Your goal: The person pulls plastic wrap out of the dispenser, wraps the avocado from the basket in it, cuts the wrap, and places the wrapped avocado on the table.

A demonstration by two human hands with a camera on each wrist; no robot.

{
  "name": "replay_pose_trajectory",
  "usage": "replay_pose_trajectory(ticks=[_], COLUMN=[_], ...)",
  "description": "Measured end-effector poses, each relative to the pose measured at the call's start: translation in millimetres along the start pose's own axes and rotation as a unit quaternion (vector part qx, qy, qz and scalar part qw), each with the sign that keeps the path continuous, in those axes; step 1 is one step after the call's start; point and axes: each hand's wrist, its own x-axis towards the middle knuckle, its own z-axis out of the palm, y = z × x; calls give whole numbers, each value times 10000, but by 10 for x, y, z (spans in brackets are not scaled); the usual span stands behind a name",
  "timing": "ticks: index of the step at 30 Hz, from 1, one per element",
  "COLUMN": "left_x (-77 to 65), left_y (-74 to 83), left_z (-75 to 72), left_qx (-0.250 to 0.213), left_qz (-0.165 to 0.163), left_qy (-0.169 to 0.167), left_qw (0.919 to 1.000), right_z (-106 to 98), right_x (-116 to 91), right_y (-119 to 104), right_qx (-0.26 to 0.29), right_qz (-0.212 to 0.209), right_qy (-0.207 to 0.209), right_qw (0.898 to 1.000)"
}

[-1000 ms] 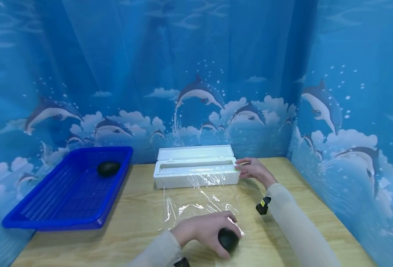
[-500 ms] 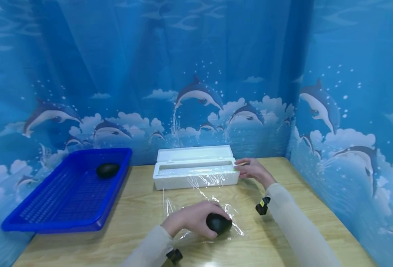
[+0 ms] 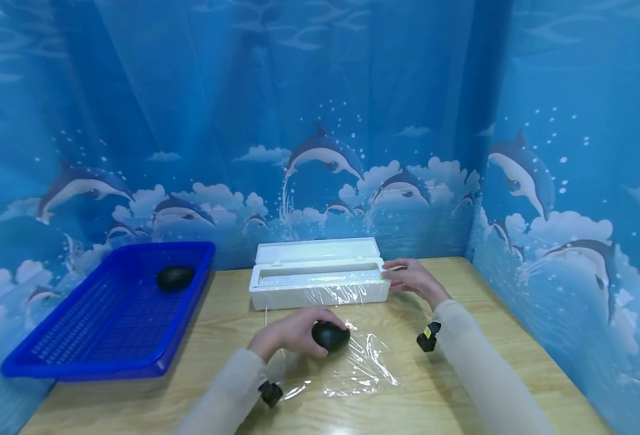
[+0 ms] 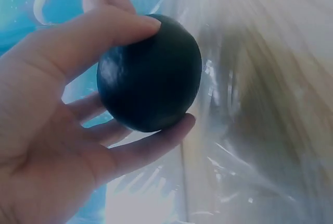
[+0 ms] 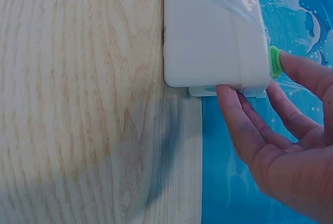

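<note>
A dark avocado [image 3: 331,336] is in my left hand [image 3: 293,332], gripped between thumb and fingers over a sheet of clear cling film [image 3: 360,362] on the table. The left wrist view shows the avocado [image 4: 151,75] smooth and rounded, with fingers around its near side. Whether it touches the film is unclear. My right hand [image 3: 415,281] holds the right end of a white cling film box [image 3: 320,295], whose lid stands raised at the back. In the right wrist view, my thumb meets a small green slider [image 5: 274,61] while fingertips touch the box's end.
At the left stands a blue plastic basket [image 3: 170,338] with a second dark avocado [image 3: 176,278] inside. The wooden table [image 3: 222,386] meets a blue dolphin-print curtain [image 3: 233,151] at the back and right. Film stretches from the box toward the front.
My left hand has carried the avocado leftward and away from the table's front edge, over the film. The right hand stays at the box's end.
</note>
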Motion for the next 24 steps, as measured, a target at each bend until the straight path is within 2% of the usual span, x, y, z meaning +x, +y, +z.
replay_pose_trajectory(ticks=[10,20,22,24], left_x=[-8,-62,-88,-132], left_y=[-89,-71,-73,-80], left_z=[18,-22,-28,-39], left_qx=[-190,-233,-204,-165], left_qz=[75,-401,-455,-469], left_qy=[81,228,282,366], left_qw=[9998,9987,9984,9981], right_z=[-12,1,8,25], right_x=[28,24,4,-39], right_y=[15,-1,-15,-48], right_qx=[-11,-25,-158,-575], right_qz=[-19,11,52,5], right_qy=[-10,10,31,181], right_qw=[10000,10000,9999,9982])
